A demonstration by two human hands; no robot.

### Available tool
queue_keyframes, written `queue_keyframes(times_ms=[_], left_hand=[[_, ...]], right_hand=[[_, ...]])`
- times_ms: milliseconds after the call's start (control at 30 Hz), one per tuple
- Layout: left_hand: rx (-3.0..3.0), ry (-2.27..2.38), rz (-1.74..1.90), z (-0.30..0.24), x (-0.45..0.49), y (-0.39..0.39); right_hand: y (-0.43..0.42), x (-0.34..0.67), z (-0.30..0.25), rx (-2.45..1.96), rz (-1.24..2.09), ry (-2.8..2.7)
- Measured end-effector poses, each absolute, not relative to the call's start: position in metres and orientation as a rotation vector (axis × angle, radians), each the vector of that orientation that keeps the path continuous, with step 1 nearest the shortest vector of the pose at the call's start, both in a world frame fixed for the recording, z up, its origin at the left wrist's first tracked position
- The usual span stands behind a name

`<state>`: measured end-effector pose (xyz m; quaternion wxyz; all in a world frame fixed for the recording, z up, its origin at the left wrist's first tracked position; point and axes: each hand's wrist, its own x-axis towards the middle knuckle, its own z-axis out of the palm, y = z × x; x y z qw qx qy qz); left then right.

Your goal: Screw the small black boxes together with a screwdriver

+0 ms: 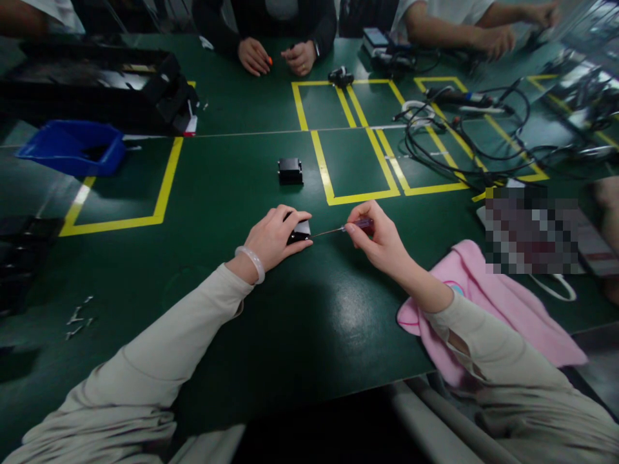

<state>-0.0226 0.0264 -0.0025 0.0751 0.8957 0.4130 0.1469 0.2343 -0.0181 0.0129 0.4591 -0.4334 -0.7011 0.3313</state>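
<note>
My left hand (276,237) is closed around a small black box-shaped part (300,232) on the green table, and the fingers cover much of it. In my right hand (378,237) is a screwdriver (363,225) with a dark reddish handle, held almost level. Its thin shaft points left, and the tip meets or nearly meets the right side of the part; I cannot tell if it touches a screw. Just beyond my hands sits a second black box-shaped part (290,171). Several loose screws (76,320) lie to the left of my left arm.
A blue bin (72,147) and black trays (97,84) stand at the left. Black cables (454,145) coil at the right over yellow tape. A pink cloth (507,303) lies under my right forearm. Across the table, a person's hands (278,57) rest near the edge.
</note>
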Motion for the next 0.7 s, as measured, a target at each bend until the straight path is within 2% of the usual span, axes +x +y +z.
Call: queue_keyframes(times_ms=[700], left_hand=[[2.698, 1.201, 0.475, -0.0033, -0.022, 0.0255]], right_hand=[[-0.0192, 0.2345, 0.0164, -1.056, 0.838, -1.728]])
